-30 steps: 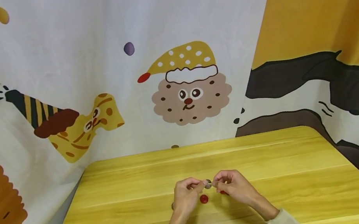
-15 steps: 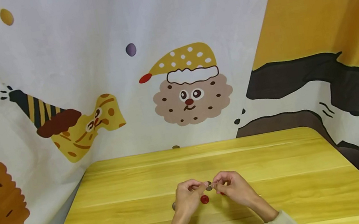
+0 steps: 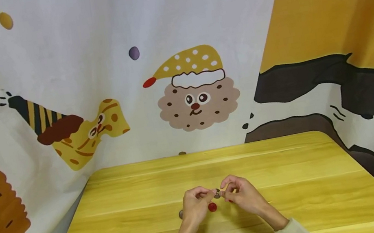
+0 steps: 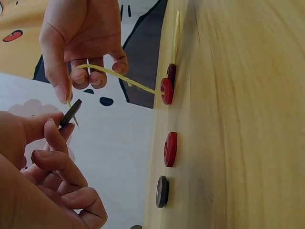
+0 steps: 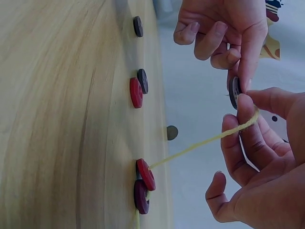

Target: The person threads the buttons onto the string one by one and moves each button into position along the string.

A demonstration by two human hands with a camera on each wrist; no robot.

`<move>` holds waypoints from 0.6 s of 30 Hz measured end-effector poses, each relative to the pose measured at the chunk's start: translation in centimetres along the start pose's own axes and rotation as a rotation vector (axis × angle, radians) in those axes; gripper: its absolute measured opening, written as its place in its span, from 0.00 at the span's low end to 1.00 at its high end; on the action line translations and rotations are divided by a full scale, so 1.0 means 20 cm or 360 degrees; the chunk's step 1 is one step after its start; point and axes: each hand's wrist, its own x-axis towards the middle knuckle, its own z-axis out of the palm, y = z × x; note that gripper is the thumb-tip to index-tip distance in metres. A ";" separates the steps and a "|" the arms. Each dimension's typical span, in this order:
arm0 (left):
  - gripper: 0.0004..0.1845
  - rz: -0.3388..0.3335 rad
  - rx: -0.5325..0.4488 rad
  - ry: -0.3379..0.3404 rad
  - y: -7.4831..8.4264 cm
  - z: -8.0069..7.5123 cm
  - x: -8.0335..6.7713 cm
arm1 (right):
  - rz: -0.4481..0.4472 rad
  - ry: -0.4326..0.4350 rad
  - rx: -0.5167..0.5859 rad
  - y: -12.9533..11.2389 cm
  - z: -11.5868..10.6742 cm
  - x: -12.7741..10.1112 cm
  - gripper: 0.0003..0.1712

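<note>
Dark button (image 4: 71, 113): up over the wooden table (image 3: 129, 192), about midway between its left and right edges, well in from the far edge.
Yellow cord (image 4: 114, 72): its tip shows past that button, seemingly through a hole.
Left hand (image 3: 195, 205): I pinch the button between thumb and finger.
Right hand (image 3: 243, 195): I pinch the cord right beside it.
Threading: I'd best hold the button steady, secure the tip before freeing the cord, then draw gently with slack so nothing drags.
Strung pair: red button (image 5: 147, 175) and dark red button (image 5: 141, 195), nearer the right edge than the loose ones.
Loose: red disc (image 5: 136, 92), a dark disc (image 5: 145, 81) just beyond; a second dark one (image 5: 138, 26) nearer the left edge.
</note>
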 end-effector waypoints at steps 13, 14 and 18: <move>0.10 0.0038 -0.0064 -0.0014 -0.01 0.01 0.00 | -0.0009 -0.0059 -0.0024 0.00 0.02 -0.01 0.18; 0.10 0.0039 -0.0064 -0.0012 0.00 0.01 0.00 | -0.0015 -0.0055 -0.0017 0.00 0.02 -0.01 0.18; 0.10 0.0028 -0.0049 0.0002 0.00 0.01 0.01 | -0.0060 -0.0030 -0.0023 0.01 0.03 -0.01 0.18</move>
